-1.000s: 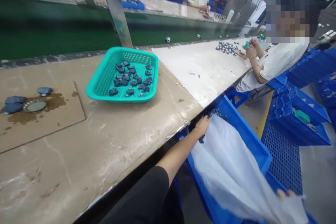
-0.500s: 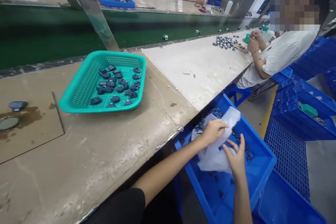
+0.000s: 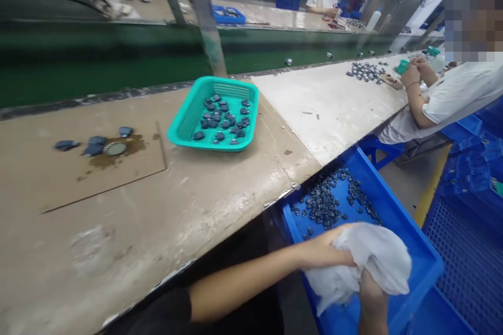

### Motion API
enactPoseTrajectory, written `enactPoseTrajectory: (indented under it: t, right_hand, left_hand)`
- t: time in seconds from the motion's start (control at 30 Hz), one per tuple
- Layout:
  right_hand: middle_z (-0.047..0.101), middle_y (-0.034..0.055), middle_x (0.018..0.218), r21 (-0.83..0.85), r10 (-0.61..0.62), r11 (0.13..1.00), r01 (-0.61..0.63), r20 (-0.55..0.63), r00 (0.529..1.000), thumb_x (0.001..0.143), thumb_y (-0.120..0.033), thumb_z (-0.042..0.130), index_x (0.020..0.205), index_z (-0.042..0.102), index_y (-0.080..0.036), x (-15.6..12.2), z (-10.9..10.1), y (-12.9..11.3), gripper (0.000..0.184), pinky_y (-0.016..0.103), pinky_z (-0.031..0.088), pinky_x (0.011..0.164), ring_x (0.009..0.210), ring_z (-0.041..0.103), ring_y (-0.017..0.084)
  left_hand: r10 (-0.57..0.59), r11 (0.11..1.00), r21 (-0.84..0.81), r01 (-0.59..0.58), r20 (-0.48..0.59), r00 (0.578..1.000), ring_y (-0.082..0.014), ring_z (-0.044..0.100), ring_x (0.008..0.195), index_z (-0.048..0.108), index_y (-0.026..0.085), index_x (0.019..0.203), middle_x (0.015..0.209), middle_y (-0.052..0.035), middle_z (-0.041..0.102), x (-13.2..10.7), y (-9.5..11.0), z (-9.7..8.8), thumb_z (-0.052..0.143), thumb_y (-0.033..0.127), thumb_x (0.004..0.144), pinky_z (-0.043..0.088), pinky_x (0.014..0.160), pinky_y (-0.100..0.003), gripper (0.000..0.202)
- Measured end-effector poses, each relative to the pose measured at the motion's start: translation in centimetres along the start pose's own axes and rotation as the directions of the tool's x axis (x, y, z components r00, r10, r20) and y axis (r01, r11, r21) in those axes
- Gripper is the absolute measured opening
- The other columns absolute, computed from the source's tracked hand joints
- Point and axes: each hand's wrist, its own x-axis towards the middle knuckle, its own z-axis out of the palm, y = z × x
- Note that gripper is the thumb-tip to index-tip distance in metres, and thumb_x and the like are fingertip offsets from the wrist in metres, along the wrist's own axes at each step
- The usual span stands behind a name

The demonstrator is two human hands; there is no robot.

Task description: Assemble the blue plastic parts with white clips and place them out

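Observation:
A thin white sheet (image 3: pixel 377 251), soft like cloth or plastic film, is bunched up above a blue bin (image 3: pixel 416 267). My left hand (image 3: pixel 334 251) is closed on its left side. From below, my right hand (image 3: pixel 371 293) grips the bunched part, its fingers mostly covered by folds. Many small dark blue pieces (image 3: pixel 324 204) lie loose in the bin, beyond my hands. On the table, a green plastic basket (image 3: pixel 183 120) holds several similar dark pieces.
Left of the basket, several dark pieces (image 3: pixel 96 145) and a round disc (image 3: pixel 115 148) rest on a wet-stained board (image 3: pixel 129 178). A co-worker (image 3: pixel 420 94) sits at right near a pile of small parts (image 3: pixel 365 71). Blue crates (image 3: pixel 463 225) stand on the right.
The sheet has been gathered into a bunch, uncovering the pieces in the bin. My right hand has gone from spread fingers into the folds. The view has turned left.

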Motion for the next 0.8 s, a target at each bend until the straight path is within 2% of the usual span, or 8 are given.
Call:
enactPoseTrajectory:
  t: [0.1, 0.2, 0.27, 0.37, 0.47, 0.57, 0.67, 0.8]
  right_hand:
    - [0.048, 0.006, 0.119, -0.039, -0.22, 0.975, 0.221, 0.013, 0.975, 0.07, -0.037, 0.06, 0.113, 0.05, -0.032, -0.7, 2.8, -2.2, 0.044, 0.054, 0.036, 0.089, 0.113, 0.041, 0.032]
    - [0.036, 0.0039, 0.131, -0.029, -0.412, 0.906, 0.421, 0.162, 0.897, 0.073, -0.031, 0.056, 0.113, 0.052, -0.035, -1.1, 4.1, -4.8, 0.04, 0.056, 0.028, 0.094, 0.12, 0.034, 0.033]
    - [0.03, 0.0029, 0.137, 0.094, -0.365, 0.931, 0.353, 0.293, 0.884, 0.075, -0.034, 0.053, 0.113, 0.052, -0.034, -1.4, 4.5, -6.1, 0.037, 0.055, 0.029, 0.094, 0.123, 0.031, 0.033]
    - [0.028, 0.0054, 0.139, 0.377, -0.249, 0.923, 0.072, 0.446, 0.859, 0.075, -0.049, 0.05, 0.121, 0.044, -0.033, -1.8, 5.8, -7.6, 0.049, 0.049, 0.041, 0.086, 0.121, 0.034, 0.033]
    - [0.042, 0.0077, 0.127, 0.544, -0.169, 0.839, -0.025, 0.304, 0.938, 0.08, -0.051, 0.041, 0.118, 0.043, -0.03, -1.7, 7.9, -9.0, 0.044, 0.042, 0.048, 0.074, 0.108, 0.049, 0.03]
    - [0.053, 0.0054, 0.104, 0.562, -0.025, 0.827, 0.005, 0.027, 0.999, 0.082, -0.038, 0.042, 0.107, 0.048, -0.026, -0.2, 9.1, -10.0, 0.028, 0.035, 0.049, 0.068, 0.092, 0.056, 0.023]
    - [0.054, 0.0044, 0.098, 0.584, 0.025, 0.812, -0.017, -0.006, 1.0, 0.081, -0.037, 0.044, 0.107, 0.047, -0.024, 3.2, 9.0, -10.6, 0.029, 0.036, 0.049, 0.068, 0.084, 0.058, 0.021]
    - [0.042, 0.009, 0.124, 0.472, -0.187, 0.854, 0.217, -0.111, 0.976, 0.076, -0.037, 0.05, 0.129, 0.023, -0.026, 10.2, 10.4, -12.7, 0.06, 0.043, 0.042, 0.085, 0.106, 0.049, 0.024]
  left_hand:
    - [-0.099, 0.934, -0.356, 0.033, -0.169, 0.981, -0.0194, 0.058, 0.087, 0.049, 0.018, 0.116, 0.096, -0.0063, 0.06, -1.5, -0.4, 1.1, 0.065, 0.021, 0.062, 0.043, 0.081, -0.034, 0.056]
    - [-0.004, 0.935, -0.334, -0.12, -0.346, 0.938, -0.0128, 0.056, 0.07, 0.059, 0.017, 0.1, 0.079, -0.0022, 0.059, -3.8, 1.1, 0.7, 0.067, 0.014, 0.057, 0.043, 0.066, -0.025, 0.044]
    - [0.151, 0.932, -0.228, -0.283, -0.466, 0.872, -0.0121, 0.054, 0.067, 0.061, 0.014, 0.087, 0.076, -0.0028, 0.058, -5.2, 2.6, 0.0, 0.067, 0.015, 0.057, 0.042, 0.062, -0.023, 0.031]
    - [0.393, 0.867, -0.036, -0.496, -0.562, 0.728, -0.0151, 0.055, 0.073, 0.059, 0.014, 0.088, 0.083, -0.0048, 0.058, -6.0, 4.3, -0.4, 0.065, 0.02, 0.061, 0.044, 0.067, -0.025, 0.029]
    - [0.586, 0.807, 0.284, -0.517, -0.488, 0.647, -0.0216, 0.052, 0.097, 0.044, 0.021, 0.121, 0.11, -0.0075, 0.052, -5.3, 5.1, 0.4, 0.061, 0.023, 0.065, 0.04, 0.086, -0.034, 0.058]
    - [0.619, 0.74, 0.544, -0.395, -0.322, 0.717, -0.027, 0.024, 0.127, 0.009, 0.027, 0.138, 0.141, -0.0081, 0.02, -5.2, 4.7, 1.3, 0.057, 0.027, 0.072, 0.02, 0.104, -0.043, 0.082]
    - [0.548, 0.674, 0.681, -0.287, -0.2, 0.813, -0.0281, -0.002, 0.133, -0.014, 0.025, 0.136, 0.146, -0.0062, -0.008, -6.1, 2.6, 0.5, 0.057, 0.032, 0.072, 0.007, 0.106, -0.048, 0.097]
    - [0.454, 0.55, 0.826, -0.12, -0.176, 0.873, -0.0288, 0.007, 0.132, 0.002, 0.028, 0.138, 0.146, -0.0046, 0.002, -6.9, -1.5, -3.1, 0.051, 0.023, 0.073, 0.013, 0.106, -0.049, 0.082]
